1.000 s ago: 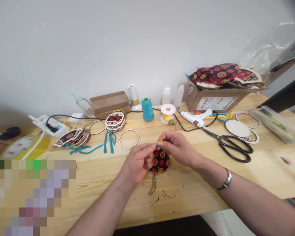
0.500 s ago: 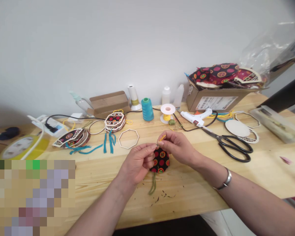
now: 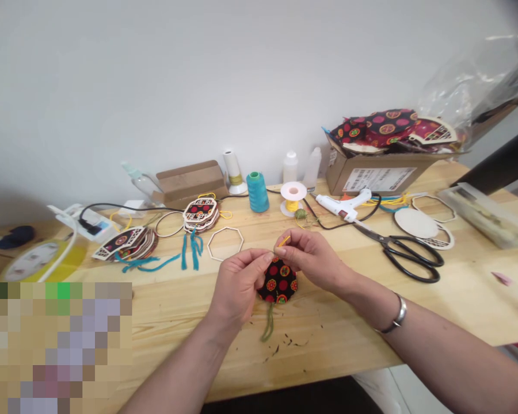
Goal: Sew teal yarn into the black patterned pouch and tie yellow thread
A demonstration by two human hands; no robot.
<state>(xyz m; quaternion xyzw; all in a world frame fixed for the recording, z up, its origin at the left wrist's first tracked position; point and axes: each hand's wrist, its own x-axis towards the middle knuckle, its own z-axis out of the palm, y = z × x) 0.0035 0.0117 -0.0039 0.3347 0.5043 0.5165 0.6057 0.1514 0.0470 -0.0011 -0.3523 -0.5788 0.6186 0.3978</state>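
Observation:
A round black fabric piece (image 3: 278, 283) with red and orange patterned circles is just below my fingertips. My left hand (image 3: 245, 280) pinches at its upper left edge, thumb and forefinger together. My right hand (image 3: 314, 260) grips a short yellow cord (image 3: 285, 241), whose end sticks out above the thumb. The fingertips of both hands nearly meet at the top of the piece, where the join with the cord is hidden. From its bottom edge a green cord (image 3: 267, 325) trails onto the wooden table (image 3: 328, 345).
Black-handled scissors (image 3: 410, 259) and a white glue gun (image 3: 344, 204) lie to the right. Behind stand a blue thread cone (image 3: 258, 192), a yellow cord spool (image 3: 293, 198) and a cardboard box (image 3: 375, 172). Left are an octagonal frame (image 3: 225, 244) and stacked ornaments (image 3: 201, 214).
My left hand's lower fingers have drawn back a little, baring more of the fabric piece's left side. The right hand keeps its pinch on the yellow cord.

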